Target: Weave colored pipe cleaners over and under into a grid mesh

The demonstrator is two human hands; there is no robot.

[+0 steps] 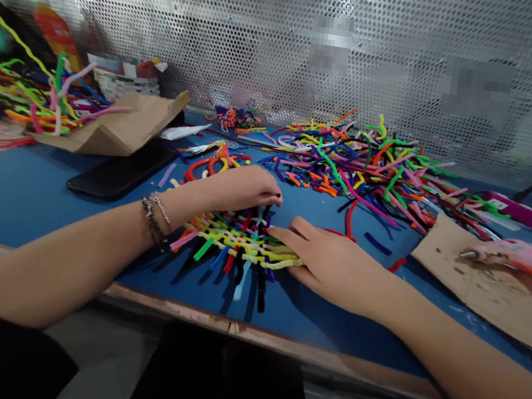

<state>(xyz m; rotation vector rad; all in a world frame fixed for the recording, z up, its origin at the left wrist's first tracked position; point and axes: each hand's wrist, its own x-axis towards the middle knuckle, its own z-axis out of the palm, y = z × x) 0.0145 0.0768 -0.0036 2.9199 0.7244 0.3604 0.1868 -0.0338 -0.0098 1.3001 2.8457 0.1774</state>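
A woven mat of coloured pipe cleaners [234, 241] lies on the blue table [22, 190] near its front edge. My left hand [240, 189], with bracelets at the wrist, rests over the mat's far side, its fingers curled down onto the strands. My right hand [331, 262] lies on the mat's right edge, its fingers pressed together and pinching yellow strands. The parts of the mat under both hands are hidden.
A big heap of loose pipe cleaners [361, 164] covers the far middle. A pink glue gun [522, 258] lies on cardboard [492, 293] at the right. A black phone [120, 171] and a paper bag [122, 124] are at the left. Perforated metal [251, 30] closes the back.
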